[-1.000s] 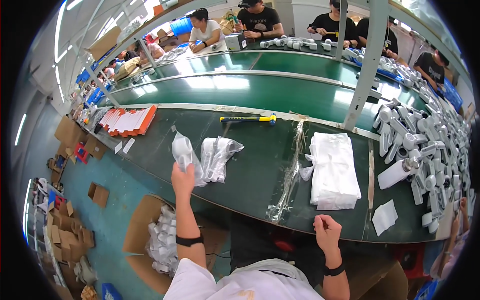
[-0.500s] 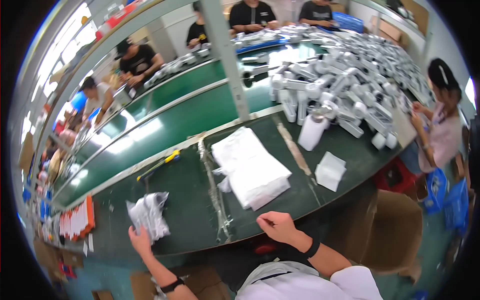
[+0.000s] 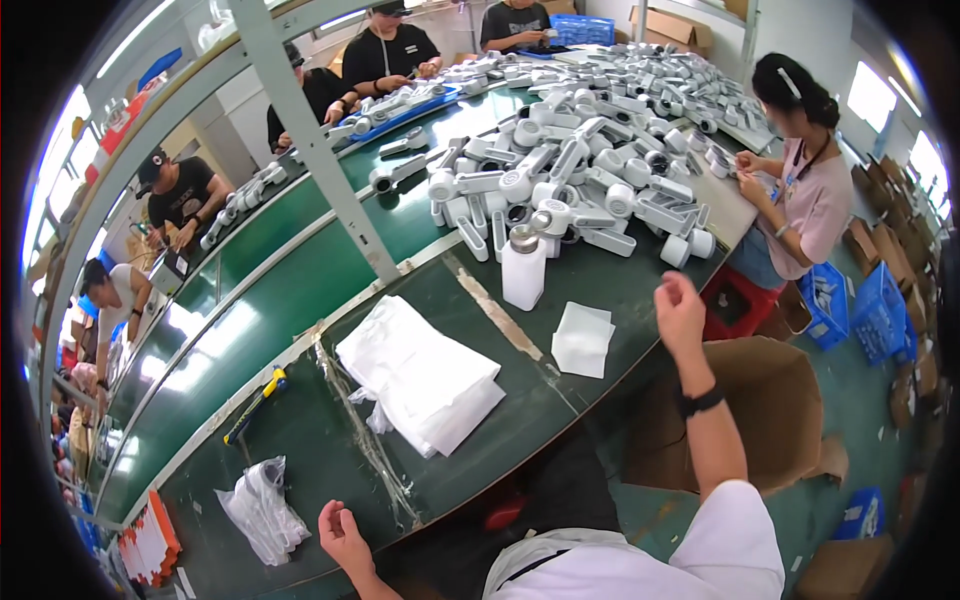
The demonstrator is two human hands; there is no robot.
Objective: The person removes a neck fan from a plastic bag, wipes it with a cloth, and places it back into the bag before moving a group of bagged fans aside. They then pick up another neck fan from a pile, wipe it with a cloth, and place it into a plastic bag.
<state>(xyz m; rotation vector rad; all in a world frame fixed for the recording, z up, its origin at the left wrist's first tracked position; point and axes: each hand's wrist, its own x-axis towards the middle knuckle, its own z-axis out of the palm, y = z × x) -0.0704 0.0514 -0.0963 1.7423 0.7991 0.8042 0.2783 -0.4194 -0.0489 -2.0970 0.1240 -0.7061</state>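
My left hand is at the table's near edge, fingers loosely bent and apart, nothing in them. Left of it, apart from the hand, lies a clear plastic bag with a grey-white part inside. My right hand is raised over the table's right edge with its fingers curled in; I see nothing held. The nearest thing to it is a small white square sheet. Between my hands lies a stack of thin white bags or sheets. A white bottle with a metal top stands beyond the square sheet.
Grey-white plastic parts are heaped at the far right. A yellow-and-black hand tool lies at left, near an orange-and-white box. A metal post rises behind. An open carton stands at right. Several people work around the tables.
My left hand has let go of the bagged part and moved right. My right hand has swung right and away from me, past the square sheet. The view has turned right.
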